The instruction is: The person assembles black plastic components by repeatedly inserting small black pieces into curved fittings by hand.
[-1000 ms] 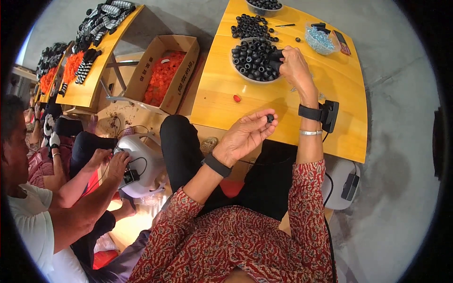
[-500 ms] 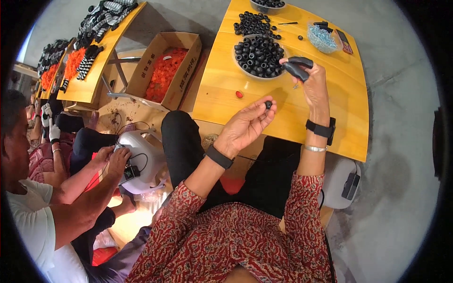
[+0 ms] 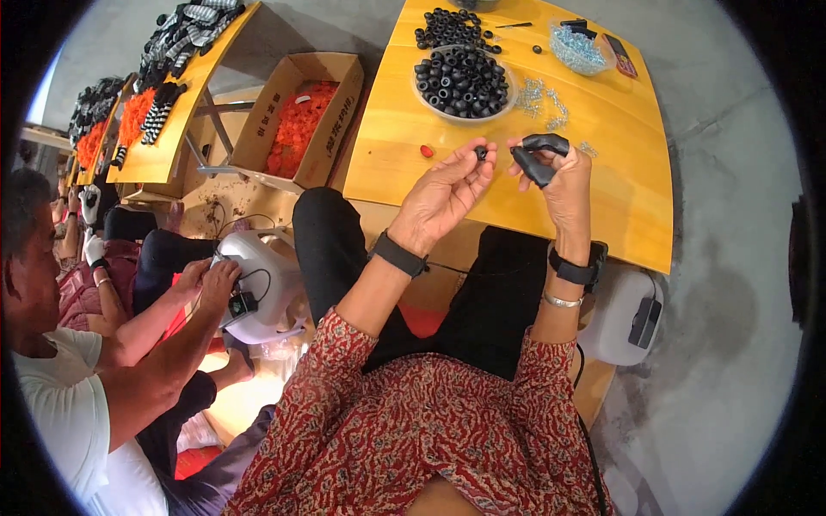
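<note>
My left hand (image 3: 443, 193) is closed, pinching a small black bead-like part (image 3: 481, 152) with a hole in it between thumb and fingertips. To its right, over the table, my right hand (image 3: 555, 172) has black covers (image 3: 535, 166) on its thumb and index finger. Those covered fingertips curl close together, and whatever sits between them is too small to make out. The two hands are near each other but apart. Just beyond them stands a clear bowl (image 3: 509, 101) heaped with similar black parts (image 3: 460, 82). Small silver pieces (image 3: 531, 96) lie loose beside the bowl.
More black parts (image 3: 447, 30) are piled behind the bowl on the yellow table (image 3: 379, 155). A red oval piece (image 3: 427, 151), a tub of silvery pieces (image 3: 578, 52) and a phone-like object (image 3: 619, 56) also lie there. Left are a cardboard box (image 3: 258, 142) and a seated person (image 3: 163, 344).
My right hand has come down and nearer to my left hand, uncovering the silver pieces by the bowl. The left hand still pinches the black part. The whole view has shifted slightly.
</note>
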The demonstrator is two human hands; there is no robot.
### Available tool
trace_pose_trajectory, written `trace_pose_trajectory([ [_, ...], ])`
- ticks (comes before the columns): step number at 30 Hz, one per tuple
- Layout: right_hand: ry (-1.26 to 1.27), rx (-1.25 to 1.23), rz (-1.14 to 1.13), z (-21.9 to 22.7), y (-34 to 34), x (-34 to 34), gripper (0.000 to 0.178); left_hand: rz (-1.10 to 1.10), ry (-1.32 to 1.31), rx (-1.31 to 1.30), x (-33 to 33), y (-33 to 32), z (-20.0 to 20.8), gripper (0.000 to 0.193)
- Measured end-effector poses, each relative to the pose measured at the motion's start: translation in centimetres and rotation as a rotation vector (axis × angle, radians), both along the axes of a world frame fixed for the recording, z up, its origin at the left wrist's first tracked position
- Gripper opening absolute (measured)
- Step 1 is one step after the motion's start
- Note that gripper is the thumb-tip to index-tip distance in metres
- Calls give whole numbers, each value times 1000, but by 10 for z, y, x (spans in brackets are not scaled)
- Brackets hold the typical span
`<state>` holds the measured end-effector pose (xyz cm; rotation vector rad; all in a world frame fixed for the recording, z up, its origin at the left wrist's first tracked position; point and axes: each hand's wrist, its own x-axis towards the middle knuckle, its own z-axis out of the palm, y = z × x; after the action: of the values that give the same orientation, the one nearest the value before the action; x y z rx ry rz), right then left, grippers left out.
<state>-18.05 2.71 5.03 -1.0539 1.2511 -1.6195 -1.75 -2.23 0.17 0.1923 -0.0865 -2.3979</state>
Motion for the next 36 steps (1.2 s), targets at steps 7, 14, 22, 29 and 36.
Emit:
trace_pose_trajectory([
  [7,92,4,33,-13,6,8,9,3,-49,9,-7,8,1,27],
  [14,153,-25,-51,-20,13,15,15,14,-97,15,-9,15,5,26],
  [22,107,-71,-16,-31,23,5,17,-9,-98,-8,-9,23,7,27],
  [29,33,-88,-29,-30,27,-3,14,-16,-132,-90,-9,26,7,27],
  [36,65,-22,-18,-30,35,3,13,-20,-128,-54,-9,22,3,25],
])
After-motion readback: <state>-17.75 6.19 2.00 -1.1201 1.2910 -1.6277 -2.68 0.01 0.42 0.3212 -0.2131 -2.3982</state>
